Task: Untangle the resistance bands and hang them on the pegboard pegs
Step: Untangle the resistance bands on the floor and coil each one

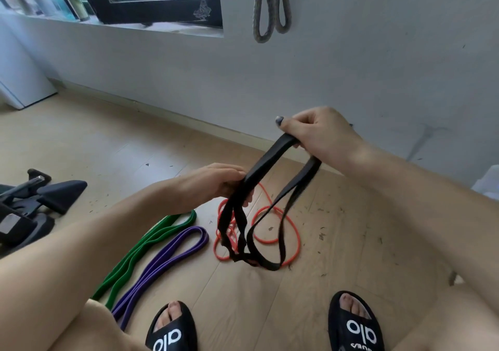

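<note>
Item 1: black band, flat, wide, rubbery. The right hand is gripping its upper loop, fingers curled around the strap; the left hand is pinching a second strand lower and to the left, fingers closed on it. Below both sets of fingers the band is hanging in several slack loops, its lowest bend reaching floor level. Judged light, limp, somewhat grippy; it is likely sagging wherever unsupported, so holding at 2 points on the flat face and drawing them apart looks the surest way to open the twists.

Item 2: orange band, thin cord-like tube, lying coiled on the floor directly beneath the left fingers. The black loops are crossing over it; whether the 2 are interlocked cannot be told. Judged springy and prone to snagging.

Item 3: green band and purple band, lying flat and side by side on the floor, below and left of the left fingers, apparently free of tangles.

Item 4: grey band, hanging on the wall, well above the right fingers; its peg is out of view.
</note>
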{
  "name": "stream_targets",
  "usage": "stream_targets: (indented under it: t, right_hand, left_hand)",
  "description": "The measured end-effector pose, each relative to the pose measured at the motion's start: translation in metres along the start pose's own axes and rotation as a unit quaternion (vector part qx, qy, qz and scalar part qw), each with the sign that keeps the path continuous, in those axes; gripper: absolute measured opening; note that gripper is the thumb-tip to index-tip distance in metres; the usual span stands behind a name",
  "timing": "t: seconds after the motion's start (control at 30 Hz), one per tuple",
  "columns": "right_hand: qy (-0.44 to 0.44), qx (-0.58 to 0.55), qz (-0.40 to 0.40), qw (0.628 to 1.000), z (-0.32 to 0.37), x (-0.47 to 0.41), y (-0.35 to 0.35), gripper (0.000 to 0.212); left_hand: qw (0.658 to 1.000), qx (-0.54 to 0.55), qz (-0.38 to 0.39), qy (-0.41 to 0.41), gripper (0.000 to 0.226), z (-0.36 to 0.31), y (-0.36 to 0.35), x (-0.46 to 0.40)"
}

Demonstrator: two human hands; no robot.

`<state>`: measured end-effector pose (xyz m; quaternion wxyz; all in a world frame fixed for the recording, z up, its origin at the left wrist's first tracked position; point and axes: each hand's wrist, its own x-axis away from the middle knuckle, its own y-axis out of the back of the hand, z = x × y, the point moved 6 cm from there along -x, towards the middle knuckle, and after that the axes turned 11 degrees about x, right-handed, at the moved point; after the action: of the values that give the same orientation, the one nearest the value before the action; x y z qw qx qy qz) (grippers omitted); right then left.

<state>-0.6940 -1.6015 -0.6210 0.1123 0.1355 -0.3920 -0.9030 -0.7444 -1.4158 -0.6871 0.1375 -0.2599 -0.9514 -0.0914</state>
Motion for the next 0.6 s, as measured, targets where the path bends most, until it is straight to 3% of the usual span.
stream_targets:
  t: [0.13,0.33,0.5,0.6]
  right_hand:
    - [-0.031,0.046,-0.005,0.998,-0.017,0.001,0.005,0.054]
    - [-0.050,0.084,0.081,0.992,-0.024,0.004,-0.011,0.052]
    - [-0.030,0.003,0.161,0.986,-0.004,0.009,-0.040,0.053]
    - [0.011,-0.014,0.170,0.985,0.006,0.011,-0.043,0.050]
  left_hand:
    - [0.999,0.017,-0.031,-0.018,0.032,-0.005,0.008,0.003]
    - [0.995,-0.012,-0.069,-0.074,0.027,-0.017,0.011,0.005]
    - [0.990,-0.042,-0.078,-0.109,0.028,-0.031,0.001,0.004]
    - [0.990,-0.046,-0.080,-0.108,0.026,-0.029,0.002,0.001]
